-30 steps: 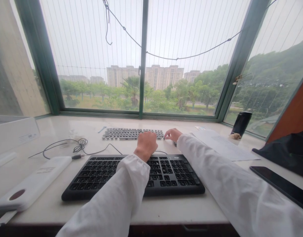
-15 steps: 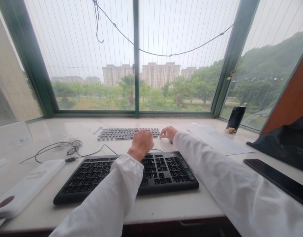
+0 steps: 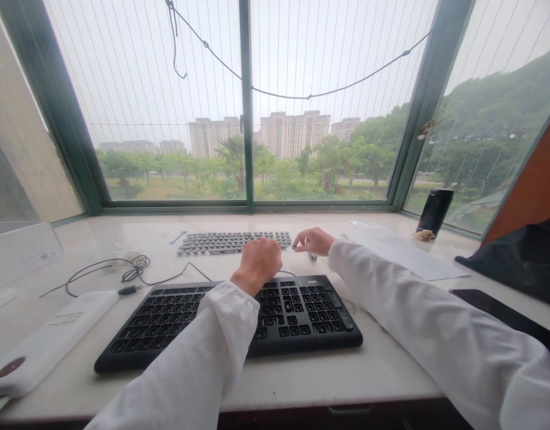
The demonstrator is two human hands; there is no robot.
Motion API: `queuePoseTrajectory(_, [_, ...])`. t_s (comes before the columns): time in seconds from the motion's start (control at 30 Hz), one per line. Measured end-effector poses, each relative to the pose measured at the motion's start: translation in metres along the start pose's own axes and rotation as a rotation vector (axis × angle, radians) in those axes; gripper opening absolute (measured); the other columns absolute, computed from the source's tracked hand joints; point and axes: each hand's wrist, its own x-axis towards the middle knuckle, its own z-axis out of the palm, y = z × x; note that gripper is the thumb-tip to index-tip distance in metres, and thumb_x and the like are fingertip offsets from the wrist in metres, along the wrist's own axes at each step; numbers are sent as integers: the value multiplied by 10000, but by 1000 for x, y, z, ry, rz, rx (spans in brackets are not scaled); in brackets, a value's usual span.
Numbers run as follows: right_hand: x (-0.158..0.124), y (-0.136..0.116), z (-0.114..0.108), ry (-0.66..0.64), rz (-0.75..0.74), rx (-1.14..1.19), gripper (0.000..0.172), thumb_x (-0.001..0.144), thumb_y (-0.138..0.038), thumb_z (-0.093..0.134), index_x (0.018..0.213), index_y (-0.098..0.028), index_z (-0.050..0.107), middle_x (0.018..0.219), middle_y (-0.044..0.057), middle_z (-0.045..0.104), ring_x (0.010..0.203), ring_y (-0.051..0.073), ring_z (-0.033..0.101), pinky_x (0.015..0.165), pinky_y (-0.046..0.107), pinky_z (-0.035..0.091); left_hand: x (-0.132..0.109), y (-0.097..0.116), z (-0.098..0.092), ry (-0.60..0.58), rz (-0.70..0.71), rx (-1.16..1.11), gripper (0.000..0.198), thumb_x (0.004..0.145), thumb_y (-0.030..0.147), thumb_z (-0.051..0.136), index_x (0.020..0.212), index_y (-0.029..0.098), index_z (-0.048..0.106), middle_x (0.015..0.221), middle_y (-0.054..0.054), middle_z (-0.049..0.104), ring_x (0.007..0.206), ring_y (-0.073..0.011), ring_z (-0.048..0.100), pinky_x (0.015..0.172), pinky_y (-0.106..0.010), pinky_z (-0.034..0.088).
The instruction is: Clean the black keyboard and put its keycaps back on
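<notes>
A black keyboard lies in front of me with its keycaps off, showing bare sockets. Behind it, loose keycaps are laid out in rows on the white desk. My left hand is closed in a fist over the keyboard's back edge; whatever its fingers hold is hidden from view. At the right end of the rows, my right hand pinches a small dark keycap between its fingertips. A few small pieces lie under the right wrist.
A coiled black cable and a long white device are on the left. On the right are paper sheets, a black phone, a dark cylinder and a black bag. Windows line the back.
My right hand has shifted slightly right, away from the end of the keycap rows. The left fist stays almost where it was. The view has moved a little.
</notes>
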Motion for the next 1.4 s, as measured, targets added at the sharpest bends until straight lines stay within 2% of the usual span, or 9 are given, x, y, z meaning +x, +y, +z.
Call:
queuePoseTrajectory(0.1, [-34,-15,-22,-26,-81,56,270,739,-445,724,885,-222,765,711,-19,642,626,102,472,616,225,359,-3,5,0,5,27,-43,309,894,237,449,901,181,753,842,-116,731,817,-243,684,750,-343,503])
queuePoseTrajectory(0.2, [-70,-26,-34,-39,-141,146,325,717,-508,737,863,-219,768,675,-23,625,576,91,403,562,226,328,-4,10,3,-8,109,-239,287,900,344,496,949,246,761,875,-52,748,820,-199,674,778,-315,494])
queuePoseTrajectory(0.33, [-99,-30,-35,-36,-176,199,374,706,-549,740,859,-210,774,649,-15,616,550,89,381,522,230,317,-3,14,8,-194,189,-628,287,844,418,580,880,211,777,815,-30,749,757,-155,659,748,-266,483])
queuePoseTrajectory(0.47, [-109,-30,-30,-18,-253,104,306,725,-525,743,838,-243,777,647,-11,635,540,87,449,544,233,359,-6,19,12,-352,174,-756,298,814,426,608,892,192,776,805,-28,747,744,-143,645,686,-242,458])
queuePoseTrajectory(0.63, [-114,-31,-27,11,-354,43,248,747,-497,738,840,-270,772,666,-15,642,582,98,547,597,241,403,-11,29,13,-379,194,-738,291,804,425,616,854,188,777,730,-15,722,687,-126,594,628,-234,405])
queuePoseTrajectory(1.0, [-120,-41,-34,10,-326,153,256,684,-493,782,785,-258,778,637,-37,643,528,73,499,529,227,378,-12,34,3,-582,73,-750,383,790,540,587,881,217,772,792,-11,712,548,-87,426,518,-246,262])
queuePoseTrajectory(1.1, [-122,-41,-36,-80,-287,207,231,670,-471,796,767,-261,781,603,-45,634,520,74,482,495,225,354,-13,35,1,-671,48,-768,392,780,560,595,882,226,773,802,-14,716,533,-90,409,503,-256,246])
queuePoseTrajectory(1.2, [-124,-44,-38,-199,-257,250,204,716,-454,763,728,-251,774,585,-42,627,532,81,489,517,233,363,-17,40,-3,-741,106,-764,322,769,520,626,846,245,775,812,1,729,620,-108,489,564,-245,301])
queuePoseTrajectory(1.4, [-128,-50,-46,-453,-169,249,330,750,-528,703,812,-213,780,662,-5,651,607,100,478,561,237,357,-23,51,-7,-801,122,-773,317,730,510,651,798,228,778,837,2,740,751,-142,562,658,-245,332])
